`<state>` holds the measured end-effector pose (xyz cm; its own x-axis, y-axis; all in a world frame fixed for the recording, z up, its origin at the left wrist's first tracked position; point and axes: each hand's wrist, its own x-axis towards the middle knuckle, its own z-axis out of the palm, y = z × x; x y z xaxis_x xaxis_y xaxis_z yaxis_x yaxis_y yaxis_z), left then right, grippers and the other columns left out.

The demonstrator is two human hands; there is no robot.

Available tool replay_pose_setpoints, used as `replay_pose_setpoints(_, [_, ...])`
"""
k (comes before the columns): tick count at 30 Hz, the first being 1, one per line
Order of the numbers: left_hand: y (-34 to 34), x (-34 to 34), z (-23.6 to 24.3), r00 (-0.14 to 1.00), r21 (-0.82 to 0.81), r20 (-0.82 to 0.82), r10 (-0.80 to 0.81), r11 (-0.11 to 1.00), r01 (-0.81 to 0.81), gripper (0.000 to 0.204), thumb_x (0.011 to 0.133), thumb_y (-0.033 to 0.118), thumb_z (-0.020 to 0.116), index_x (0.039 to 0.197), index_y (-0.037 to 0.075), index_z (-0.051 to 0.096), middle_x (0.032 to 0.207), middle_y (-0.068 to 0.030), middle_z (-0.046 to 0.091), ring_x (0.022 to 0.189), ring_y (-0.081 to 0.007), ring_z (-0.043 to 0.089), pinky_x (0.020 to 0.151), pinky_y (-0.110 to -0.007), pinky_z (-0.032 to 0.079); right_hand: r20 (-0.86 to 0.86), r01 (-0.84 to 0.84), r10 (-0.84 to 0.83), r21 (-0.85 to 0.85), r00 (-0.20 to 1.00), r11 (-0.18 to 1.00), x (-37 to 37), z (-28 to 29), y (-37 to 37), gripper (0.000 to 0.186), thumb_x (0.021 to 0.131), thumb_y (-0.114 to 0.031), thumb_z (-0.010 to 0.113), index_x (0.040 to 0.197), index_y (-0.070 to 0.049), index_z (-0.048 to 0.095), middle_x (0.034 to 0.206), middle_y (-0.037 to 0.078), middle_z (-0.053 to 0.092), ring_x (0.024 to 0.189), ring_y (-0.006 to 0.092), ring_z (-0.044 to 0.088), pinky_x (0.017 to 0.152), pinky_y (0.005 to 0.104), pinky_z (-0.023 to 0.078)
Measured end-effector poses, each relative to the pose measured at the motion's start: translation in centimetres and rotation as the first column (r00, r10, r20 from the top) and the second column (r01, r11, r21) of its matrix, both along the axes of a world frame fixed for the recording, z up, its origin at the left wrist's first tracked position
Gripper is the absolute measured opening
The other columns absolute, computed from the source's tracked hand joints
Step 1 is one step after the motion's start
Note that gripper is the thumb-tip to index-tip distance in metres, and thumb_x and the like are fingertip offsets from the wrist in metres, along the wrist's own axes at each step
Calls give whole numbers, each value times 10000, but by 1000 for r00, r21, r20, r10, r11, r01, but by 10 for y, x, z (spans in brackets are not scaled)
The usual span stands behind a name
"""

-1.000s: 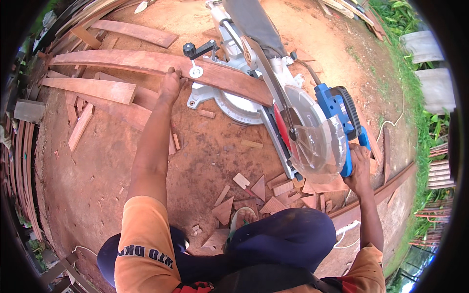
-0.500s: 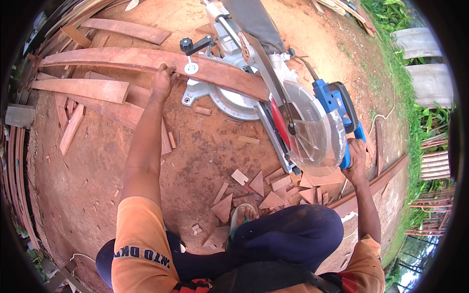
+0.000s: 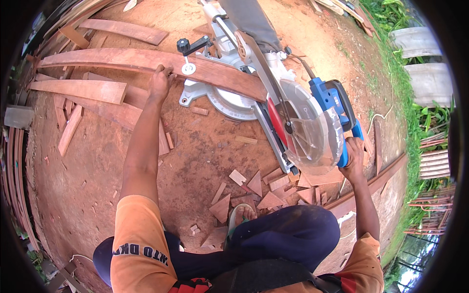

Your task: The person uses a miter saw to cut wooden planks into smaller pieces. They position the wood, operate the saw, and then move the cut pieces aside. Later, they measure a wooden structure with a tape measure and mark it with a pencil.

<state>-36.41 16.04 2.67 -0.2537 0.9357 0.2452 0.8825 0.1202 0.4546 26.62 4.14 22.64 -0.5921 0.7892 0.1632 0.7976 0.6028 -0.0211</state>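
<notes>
A long reddish-brown board (image 3: 220, 74) lies across the bed of a miter saw (image 3: 234, 105), its right end beside the blade (image 3: 276, 119). My left hand (image 3: 160, 83) is closed on the board's near edge, just left of the white round foot of the hold-down clamp (image 3: 188, 69). At the right, my right hand (image 3: 354, 158) wraps round the saw's blue handle (image 3: 344, 155). A clear guard (image 3: 317, 141) covers much of the blade. The fingertips of both hands are partly hidden.
Several triangular and short wood offcuts (image 3: 256, 183) lie near my sandalled foot (image 3: 242, 215). More boards (image 3: 80, 90) rest on the ground at the left. A power cord (image 3: 391, 112) runs along the right, by the grass (image 3: 398, 146). A dark dust bag (image 3: 249, 22) hangs behind the saw.
The whole view has shifted very slightly. My hands, the board and the saw keep their places relative to each other.
</notes>
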Motion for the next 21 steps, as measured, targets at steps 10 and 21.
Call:
replay_pose_setpoints(10, [0, -8, -10, 999, 68, 11, -34, 997, 33, 320, 908, 266, 747, 1198, 130, 732, 1107, -95, 649, 1006, -337, 681, 845, -471, 547, -24, -2, 3, 19, 1000, 1000, -14, 1, 11, 361, 613, -5, 724, 946, -56, 595, 935, 140, 552, 971, 380, 548, 929, 500, 411])
replay_pose_setpoints(21, [-1, 0, 0, 1000, 39, -1, -20, 999, 20, 309, 901, 253, 749, 1181, 122, 739, 1100, -104, 656, 996, -348, 686, 840, -481, 547, -35, 3, -1, 33, 999, 999, -21, -1, 22, 371, 582, 35, 707, 921, -58, 587, 933, 141, 553, 973, 393, 544, 906, 490, 418])
